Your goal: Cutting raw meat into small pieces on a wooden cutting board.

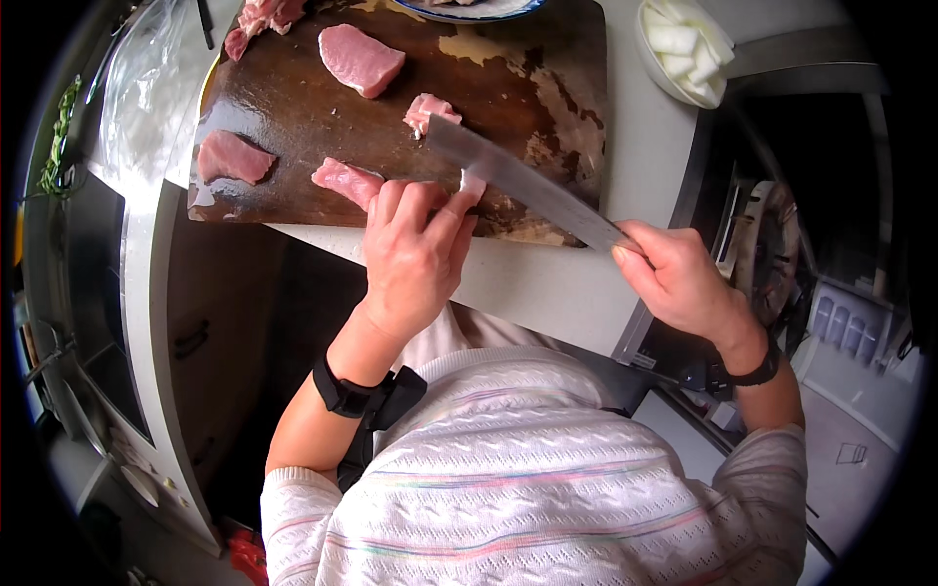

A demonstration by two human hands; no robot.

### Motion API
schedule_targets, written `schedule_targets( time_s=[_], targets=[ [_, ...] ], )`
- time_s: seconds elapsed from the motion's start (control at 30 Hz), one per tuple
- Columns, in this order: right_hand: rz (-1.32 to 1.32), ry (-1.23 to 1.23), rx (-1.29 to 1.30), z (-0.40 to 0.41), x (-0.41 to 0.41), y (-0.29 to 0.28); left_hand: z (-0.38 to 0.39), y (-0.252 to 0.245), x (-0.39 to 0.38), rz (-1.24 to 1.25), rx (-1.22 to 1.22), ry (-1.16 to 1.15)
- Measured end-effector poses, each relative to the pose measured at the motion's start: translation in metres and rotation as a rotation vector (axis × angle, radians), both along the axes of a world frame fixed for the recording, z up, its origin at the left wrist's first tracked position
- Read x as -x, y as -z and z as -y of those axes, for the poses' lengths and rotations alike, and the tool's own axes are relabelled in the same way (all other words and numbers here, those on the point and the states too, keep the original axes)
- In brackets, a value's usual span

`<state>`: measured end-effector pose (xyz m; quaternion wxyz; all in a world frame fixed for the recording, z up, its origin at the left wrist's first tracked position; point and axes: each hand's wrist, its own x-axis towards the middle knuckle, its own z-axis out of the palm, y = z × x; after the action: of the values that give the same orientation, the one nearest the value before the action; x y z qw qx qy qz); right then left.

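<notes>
My right hand (674, 275) grips the handle end of a broad kitchen knife (524, 179), whose blade slants up and left over the wooden cutting board (286, 88). Beside the blade, my left hand (418, 249) presses with bent fingers on a strip of raw meat (344, 179) at the board's near edge. A pale bit of meat or fat (473, 183) shows between its fingertips and the blade. Near the knife's tip lies a small heap of cut meat (431, 113). Two thicker raw slices, one upper (359, 60) and one at left (234, 156), rest apart on the wet board.
More raw meat (267, 16) lies at the board's top left corner. A blue-rimmed plate (469, 12) overlaps the far edge. Right of the board stands a bowl of pale sliced vegetable (681, 55). Clear plastic (143, 88) covers part of the left counter. A stove burner (766, 249) is at right.
</notes>
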<state>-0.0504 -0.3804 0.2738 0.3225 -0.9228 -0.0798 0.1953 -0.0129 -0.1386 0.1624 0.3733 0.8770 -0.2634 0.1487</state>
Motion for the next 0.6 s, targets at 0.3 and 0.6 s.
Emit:
schedule_targets(
  time_s=[0.3,0.6],
  targets=[
    [0.166,-0.151,0.107,-0.011,-0.010,0.009,0.007,0.008,-0.004,0.050,-0.028,-0.033],
    [0.072,-0.015,0.037,0.002,-0.009,0.009,0.006,-0.004,-0.013,-0.001,-0.127,-0.001]
  ],
)
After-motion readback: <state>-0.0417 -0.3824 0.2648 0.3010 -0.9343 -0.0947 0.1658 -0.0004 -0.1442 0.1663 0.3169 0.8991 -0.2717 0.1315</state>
